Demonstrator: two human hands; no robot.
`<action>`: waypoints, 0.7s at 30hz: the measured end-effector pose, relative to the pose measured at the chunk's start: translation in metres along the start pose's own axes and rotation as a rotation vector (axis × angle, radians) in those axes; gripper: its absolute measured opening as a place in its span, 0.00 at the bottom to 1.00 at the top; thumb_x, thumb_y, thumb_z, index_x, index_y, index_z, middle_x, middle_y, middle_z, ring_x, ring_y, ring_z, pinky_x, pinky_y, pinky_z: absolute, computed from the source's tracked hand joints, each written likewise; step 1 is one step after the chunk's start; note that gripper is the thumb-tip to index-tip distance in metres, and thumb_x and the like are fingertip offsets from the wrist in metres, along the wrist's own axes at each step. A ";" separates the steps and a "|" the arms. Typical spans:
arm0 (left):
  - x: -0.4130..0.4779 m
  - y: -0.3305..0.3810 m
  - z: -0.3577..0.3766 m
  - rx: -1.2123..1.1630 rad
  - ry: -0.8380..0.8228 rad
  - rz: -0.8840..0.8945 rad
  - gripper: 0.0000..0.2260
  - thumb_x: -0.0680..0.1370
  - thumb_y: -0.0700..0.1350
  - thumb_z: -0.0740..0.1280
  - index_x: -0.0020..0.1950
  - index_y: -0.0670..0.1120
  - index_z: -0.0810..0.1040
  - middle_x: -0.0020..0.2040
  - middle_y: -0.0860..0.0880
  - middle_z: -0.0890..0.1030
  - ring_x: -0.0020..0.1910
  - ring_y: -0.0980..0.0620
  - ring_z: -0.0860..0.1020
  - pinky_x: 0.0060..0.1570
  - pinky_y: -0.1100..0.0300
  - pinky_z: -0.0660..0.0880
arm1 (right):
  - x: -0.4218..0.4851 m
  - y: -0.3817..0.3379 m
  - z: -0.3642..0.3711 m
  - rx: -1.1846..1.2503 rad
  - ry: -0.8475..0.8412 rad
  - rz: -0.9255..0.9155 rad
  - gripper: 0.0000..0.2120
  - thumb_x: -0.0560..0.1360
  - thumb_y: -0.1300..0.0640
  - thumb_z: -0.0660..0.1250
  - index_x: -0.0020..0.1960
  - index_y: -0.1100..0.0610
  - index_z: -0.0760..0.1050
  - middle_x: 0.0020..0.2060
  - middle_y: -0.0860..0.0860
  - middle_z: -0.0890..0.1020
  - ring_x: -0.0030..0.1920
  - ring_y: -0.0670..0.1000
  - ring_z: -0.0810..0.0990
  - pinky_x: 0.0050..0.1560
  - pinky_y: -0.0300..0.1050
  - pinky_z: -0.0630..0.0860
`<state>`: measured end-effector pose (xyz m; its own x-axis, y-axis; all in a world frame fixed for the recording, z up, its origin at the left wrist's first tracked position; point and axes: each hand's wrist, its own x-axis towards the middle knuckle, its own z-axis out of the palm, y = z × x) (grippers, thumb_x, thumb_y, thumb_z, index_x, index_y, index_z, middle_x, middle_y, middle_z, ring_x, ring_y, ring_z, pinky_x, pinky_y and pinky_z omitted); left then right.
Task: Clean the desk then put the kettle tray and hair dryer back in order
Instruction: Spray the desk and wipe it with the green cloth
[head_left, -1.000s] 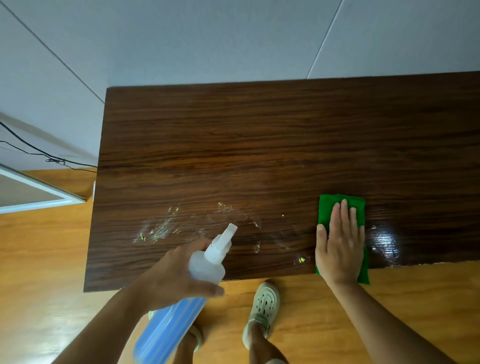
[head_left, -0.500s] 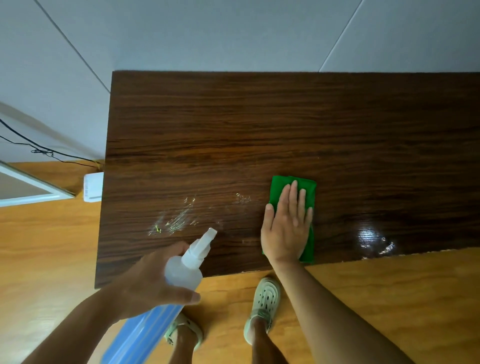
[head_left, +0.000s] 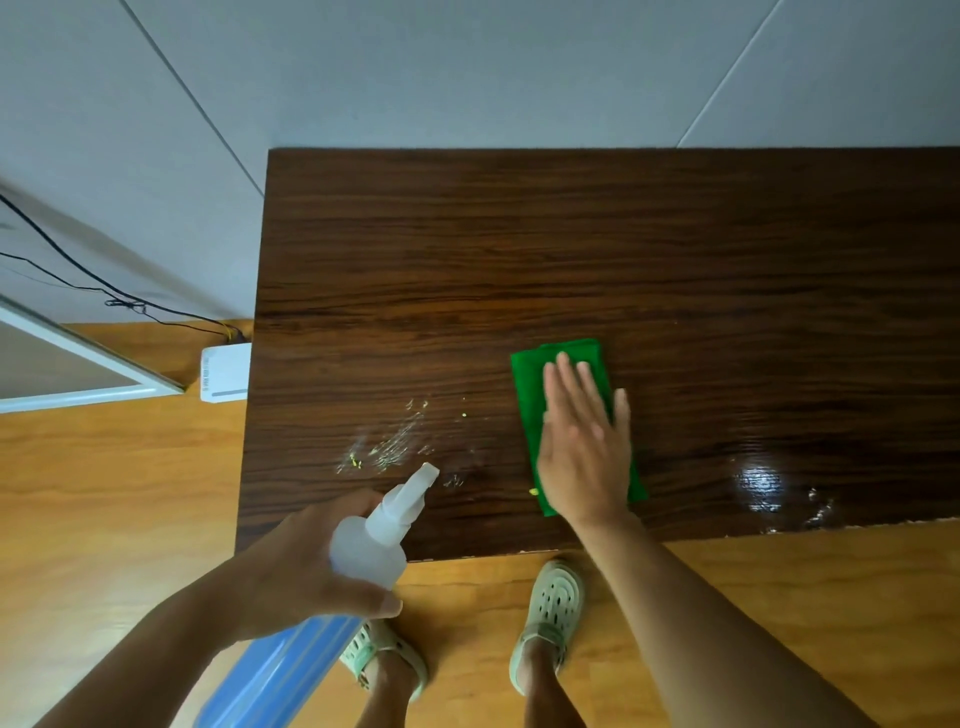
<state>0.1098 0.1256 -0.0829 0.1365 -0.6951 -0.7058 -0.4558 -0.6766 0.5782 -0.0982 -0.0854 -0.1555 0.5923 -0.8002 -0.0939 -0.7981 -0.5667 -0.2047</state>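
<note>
The dark wooden desk (head_left: 597, 249) fills the middle of the head view. My right hand (head_left: 584, 447) lies flat, fingers straight, pressing a folded green cloth (head_left: 545, 374) onto the desk near its front edge. My left hand (head_left: 306, 566) grips a spray bottle (head_left: 374, 540) with a blue body and a white nozzle, held over the desk's front left corner and pointing at the top. White streaks of spray and yellow-green specks (head_left: 387, 447) lie left of the cloth. No kettle, tray or hair dryer is in view.
A wet shiny patch (head_left: 769, 483) sits at the front right of the desk. On the floor left of the desk stand a small white box (head_left: 224, 373) with black cables and a white-framed panel (head_left: 67, 364). My feet in pale clogs (head_left: 553, 608) stand by the front edge.
My right hand slid the green cloth leftward along the front of the desk, away from the wet patch and toward the streaks. The spray bottle stays in my left hand.
</note>
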 end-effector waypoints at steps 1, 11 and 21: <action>0.001 -0.004 0.001 -0.020 -0.009 0.034 0.32 0.65 0.58 0.81 0.66 0.61 0.73 0.55 0.60 0.81 0.53 0.58 0.81 0.54 0.52 0.81 | 0.002 0.015 -0.003 -0.022 0.010 0.063 0.28 0.82 0.52 0.51 0.82 0.52 0.55 0.81 0.49 0.56 0.81 0.51 0.53 0.79 0.63 0.52; 0.008 -0.013 -0.006 -0.102 0.019 0.100 0.30 0.64 0.57 0.81 0.63 0.61 0.74 0.54 0.60 0.81 0.52 0.58 0.80 0.54 0.54 0.81 | -0.002 0.073 -0.008 -0.055 0.058 0.228 0.27 0.84 0.50 0.45 0.81 0.56 0.54 0.81 0.54 0.58 0.81 0.56 0.55 0.78 0.65 0.56; -0.010 -0.027 -0.021 -0.174 0.003 0.059 0.26 0.66 0.50 0.81 0.61 0.56 0.77 0.49 0.56 0.83 0.51 0.53 0.81 0.54 0.57 0.79 | -0.009 -0.011 0.014 0.069 0.117 0.254 0.27 0.83 0.52 0.46 0.81 0.59 0.57 0.80 0.56 0.59 0.81 0.59 0.53 0.78 0.65 0.56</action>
<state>0.1392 0.1455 -0.0833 0.1169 -0.7357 -0.6671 -0.3044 -0.6659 0.6811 -0.0936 -0.0693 -0.1662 0.3542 -0.9344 -0.0389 -0.9076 -0.3334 -0.2550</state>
